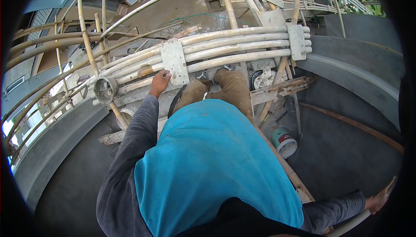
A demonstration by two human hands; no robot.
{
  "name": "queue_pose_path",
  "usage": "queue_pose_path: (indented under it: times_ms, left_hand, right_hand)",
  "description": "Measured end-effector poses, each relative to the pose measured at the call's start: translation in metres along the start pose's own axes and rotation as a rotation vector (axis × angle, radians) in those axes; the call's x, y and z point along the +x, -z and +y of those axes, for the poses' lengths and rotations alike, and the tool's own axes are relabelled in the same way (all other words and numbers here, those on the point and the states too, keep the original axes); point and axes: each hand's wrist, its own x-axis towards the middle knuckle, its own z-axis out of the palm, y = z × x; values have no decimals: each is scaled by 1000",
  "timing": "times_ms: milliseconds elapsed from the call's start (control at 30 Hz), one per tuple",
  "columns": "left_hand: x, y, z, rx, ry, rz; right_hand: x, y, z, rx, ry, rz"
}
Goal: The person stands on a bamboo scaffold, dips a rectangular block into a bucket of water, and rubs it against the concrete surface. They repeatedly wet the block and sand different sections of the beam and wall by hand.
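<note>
My left hand (160, 82) is closed, with curled fingers, beside the left pale plate with small holes (175, 63) that lies across several bamboo poles (236, 58). Whether anything is between those fingers is hidden. Far out at the lower right edge, my right hand (379, 198) appears wrapped round a pale pole (353, 224); its fingertips are dim there. The blue shirt (212, 150) on my body fills the middle of the view, and my feet are by the bamboo platform.
A round bucket (105, 90) stands left of the poles. A white and green tub (284, 143) lies to the right, near a wooden plank (284, 89). A second pale plate (296, 42) crosses the poles. Bamboo scaffolding surrounds the left side, above a lower floor with debris. Grey plastered walls (359, 63) curve around.
</note>
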Motion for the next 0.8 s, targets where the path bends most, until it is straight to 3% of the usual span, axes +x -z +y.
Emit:
queue_pose_path:
  times_ms: [400, 600, 800]
  left_hand:
    - [-3, 0, -42, 1, 70, 77]
    - [16, -18, -47, -164, 3, 133]
    - [8, -28, -46, -85, -32, 116]
  right_hand:
    - [-19, 15, 0, 250, -204, 40]
    - [-25, 27, -5, 269, -222, -21]
    - [-23, 21, -3, 254, -234, -7]
